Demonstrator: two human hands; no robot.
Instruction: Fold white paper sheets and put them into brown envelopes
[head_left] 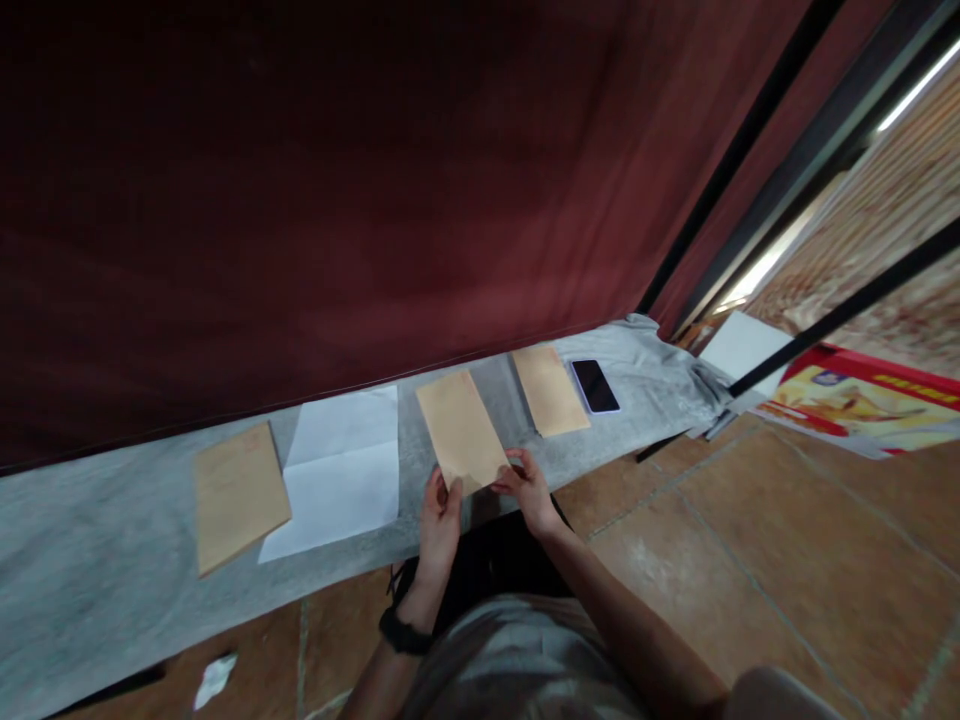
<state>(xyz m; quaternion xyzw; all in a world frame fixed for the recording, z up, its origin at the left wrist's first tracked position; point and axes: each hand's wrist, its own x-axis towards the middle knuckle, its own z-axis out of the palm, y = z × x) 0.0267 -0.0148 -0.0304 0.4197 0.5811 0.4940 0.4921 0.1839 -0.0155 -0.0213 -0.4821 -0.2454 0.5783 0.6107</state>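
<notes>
A tan paper envelope (461,425) is between my two hands at the front of the cloth-covered table. My left hand (441,515) grips its near left corner, thumb on top. At the near right corner, my right hand (529,492) pinches the edge with its fingers. To the left lies a white sheet of paper (345,475) with a crease across it. Another tan envelope or stack of them (238,492) overlaps the sheet's left side. On the right rests a further tan envelope (551,390), beside a dark-screened phone (596,386).
A grey cloth (90,540) covers the long narrow table. Behind it hangs a dark red curtain (337,200). Black poles (739,160) and a red and yellow box (862,400) are at the right. A white scrap (215,680) lies on the tiled floor (720,580).
</notes>
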